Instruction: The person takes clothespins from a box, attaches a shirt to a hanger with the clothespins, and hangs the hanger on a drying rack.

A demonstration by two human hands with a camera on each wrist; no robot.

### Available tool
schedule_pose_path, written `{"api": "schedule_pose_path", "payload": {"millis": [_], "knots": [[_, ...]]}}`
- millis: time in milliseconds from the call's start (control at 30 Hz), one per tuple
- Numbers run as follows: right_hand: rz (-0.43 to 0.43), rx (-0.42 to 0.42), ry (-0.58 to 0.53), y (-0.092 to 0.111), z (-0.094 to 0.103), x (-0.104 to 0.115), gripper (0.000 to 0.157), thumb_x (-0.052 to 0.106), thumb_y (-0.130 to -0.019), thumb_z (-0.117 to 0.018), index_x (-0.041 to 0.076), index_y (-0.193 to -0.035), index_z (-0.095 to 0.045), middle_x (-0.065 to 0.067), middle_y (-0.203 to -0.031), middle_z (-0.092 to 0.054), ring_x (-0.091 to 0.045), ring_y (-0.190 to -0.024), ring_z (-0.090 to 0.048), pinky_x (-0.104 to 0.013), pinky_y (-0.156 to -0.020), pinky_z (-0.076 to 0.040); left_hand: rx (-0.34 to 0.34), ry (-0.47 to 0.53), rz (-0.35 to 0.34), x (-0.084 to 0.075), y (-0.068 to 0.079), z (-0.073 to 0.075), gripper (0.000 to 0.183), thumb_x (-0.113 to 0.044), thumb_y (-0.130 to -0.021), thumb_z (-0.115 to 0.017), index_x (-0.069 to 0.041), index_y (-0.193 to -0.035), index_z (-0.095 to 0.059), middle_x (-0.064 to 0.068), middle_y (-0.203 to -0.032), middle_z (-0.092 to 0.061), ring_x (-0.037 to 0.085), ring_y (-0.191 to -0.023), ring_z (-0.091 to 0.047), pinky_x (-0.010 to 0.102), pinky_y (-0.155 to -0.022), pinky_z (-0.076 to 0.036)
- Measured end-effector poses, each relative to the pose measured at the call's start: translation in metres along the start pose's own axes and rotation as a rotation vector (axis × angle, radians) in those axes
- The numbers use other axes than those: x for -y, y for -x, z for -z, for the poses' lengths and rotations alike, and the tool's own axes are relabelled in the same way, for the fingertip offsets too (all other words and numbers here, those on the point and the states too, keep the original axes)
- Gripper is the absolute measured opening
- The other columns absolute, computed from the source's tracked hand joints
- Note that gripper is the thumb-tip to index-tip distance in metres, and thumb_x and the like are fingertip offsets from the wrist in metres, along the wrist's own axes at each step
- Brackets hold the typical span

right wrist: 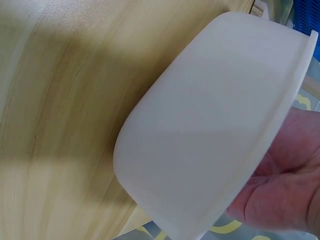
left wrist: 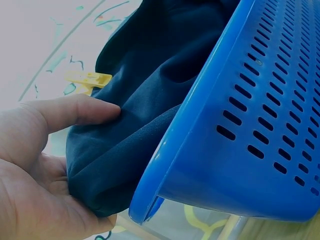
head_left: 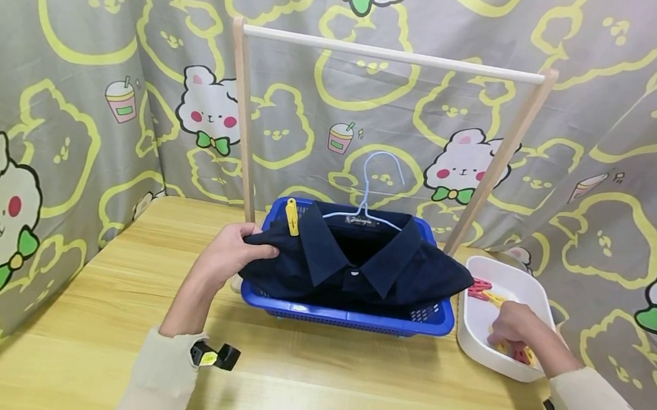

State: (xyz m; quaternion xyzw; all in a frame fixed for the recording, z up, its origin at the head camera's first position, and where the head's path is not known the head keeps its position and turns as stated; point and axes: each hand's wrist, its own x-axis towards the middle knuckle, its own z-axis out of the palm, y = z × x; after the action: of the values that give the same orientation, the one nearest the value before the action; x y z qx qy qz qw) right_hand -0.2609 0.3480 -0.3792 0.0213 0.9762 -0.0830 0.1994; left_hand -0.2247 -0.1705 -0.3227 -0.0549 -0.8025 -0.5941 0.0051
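Note:
A dark navy collared shirt (head_left: 292, 271) hangs on a light blue wire hanger (head_left: 366, 189) and lies over a blue plastic basket (head_left: 347, 317). My left hand (head_left: 235, 252) grips the shirt's left shoulder between thumb and fingers, as the left wrist view also shows. Close by, a yellow clothespin (head_left: 292, 217) is clipped to the shirt beside the collar. My right hand (head_left: 521, 329) reaches down into a white bin (head_left: 491, 362) among red and yellow clothespins (head_left: 479, 289). Its fingertips are hidden; in the right wrist view the bin wall covers them.
A wooden rack with a white crossbar (head_left: 390, 54) stands behind and around the basket. The pale wooden table (head_left: 84, 340) extends to the left and front. A patterned grey curtain (head_left: 300, 4) hangs at the back and sides.

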Motion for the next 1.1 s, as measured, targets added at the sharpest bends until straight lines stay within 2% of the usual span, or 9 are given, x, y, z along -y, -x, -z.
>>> {"api": "schedule_pose_path", "payload": {"millis": [233,500,767,933,1100], "knots": [[-0.031,0.015,0.010,-0.0029,-0.0002,0.0007,0.032,0.020,-0.077,-0.074,-0.002,-0.074,-0.050,-0.009,-0.063,-0.053,-0.016,-0.051,-0.057,-0.023,-0.049,-0.046,0.004,0.000,-0.005,0.0009,-0.0012,0.0000,0.026,-0.017,-0.079,-0.075,-0.005,-0.078,-0.053,0.003,-0.080,-0.050,0.024,-0.081,-0.051,0.034,-0.072,-0.042],[-0.078,0.033,-0.015,-0.0059,-0.0001,0.0034,0.034,0.025,-0.083,-0.068,-0.005,-0.077,-0.052,-0.012,-0.067,-0.054,-0.021,-0.056,-0.060,-0.028,-0.054,-0.051,0.005,0.000,0.002,0.0004,-0.0008,-0.0010,0.026,-0.017,-0.079,-0.076,-0.004,-0.079,-0.053,0.005,-0.081,-0.051,0.025,-0.082,-0.051,0.035,-0.073,-0.042],[-0.078,0.030,-0.020,-0.0087,-0.0021,0.0012,0.034,0.023,-0.083,-0.069,-0.006,-0.078,-0.053,-0.013,-0.067,-0.056,-0.021,-0.055,-0.061,-0.029,-0.054,-0.052,0.005,-0.006,0.009,-0.0013,-0.0010,-0.0016,0.026,-0.018,-0.079,-0.076,-0.004,-0.080,-0.054,0.005,-0.084,-0.052,0.026,-0.083,-0.051,0.036,-0.074,-0.041],[-0.086,0.044,-0.028,-0.0097,-0.0013,0.0015,0.034,0.023,-0.085,-0.067,-0.007,-0.081,-0.053,-0.013,-0.068,-0.055,-0.021,-0.057,-0.061,-0.029,-0.055,-0.053,0.004,-0.004,0.007,-0.0011,-0.0013,-0.0017,0.026,-0.017,-0.079,-0.076,-0.004,-0.079,-0.053,0.005,-0.081,-0.050,0.026,-0.082,-0.051,0.035,-0.073,-0.041],[-0.078,0.046,-0.047,-0.0090,-0.0006,0.0018,0.031,0.021,-0.085,-0.065,-0.005,-0.077,-0.052,-0.012,-0.068,-0.055,-0.021,-0.056,-0.061,-0.029,-0.055,-0.052,-0.003,-0.001,0.000,-0.0010,-0.0004,-0.0013,0.027,-0.016,-0.078,-0.076,-0.004,-0.078,-0.052,0.004,-0.079,-0.049,0.025,-0.081,-0.051,0.034,-0.073,-0.042]]}}
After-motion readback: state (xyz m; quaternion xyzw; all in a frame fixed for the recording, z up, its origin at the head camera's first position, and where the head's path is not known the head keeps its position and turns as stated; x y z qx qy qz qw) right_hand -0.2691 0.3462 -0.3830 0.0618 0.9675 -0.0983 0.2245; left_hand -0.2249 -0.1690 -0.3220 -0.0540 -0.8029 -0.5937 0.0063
